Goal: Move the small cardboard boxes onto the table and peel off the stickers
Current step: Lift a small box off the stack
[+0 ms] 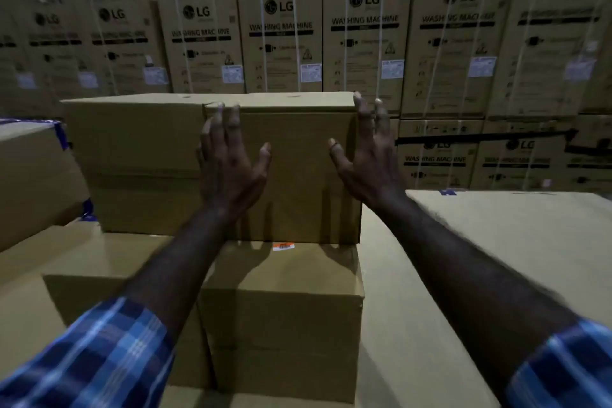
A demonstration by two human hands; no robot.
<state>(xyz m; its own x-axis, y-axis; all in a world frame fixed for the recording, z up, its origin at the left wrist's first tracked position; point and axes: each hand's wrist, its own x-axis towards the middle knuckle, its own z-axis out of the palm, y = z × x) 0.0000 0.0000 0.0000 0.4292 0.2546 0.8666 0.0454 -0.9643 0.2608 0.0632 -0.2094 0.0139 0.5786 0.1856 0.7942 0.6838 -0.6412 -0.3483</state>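
Here, leftmost, a taped carton (29, 175) sits at the frame edge. Left hand (228, 159), grip open with fingers spread, reaches toward the front face of the upper small box (298, 175). That box is stacked on a lower box (284, 308) bearing an orange sticker (283, 246). Right hand (367, 156), grip open, fingertips at the upper box's right top corner. Washing-machine cartons (364, 36) line the back.

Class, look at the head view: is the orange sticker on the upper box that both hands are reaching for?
No. The orange sticker lies on top of the lower box, just below the upper box.
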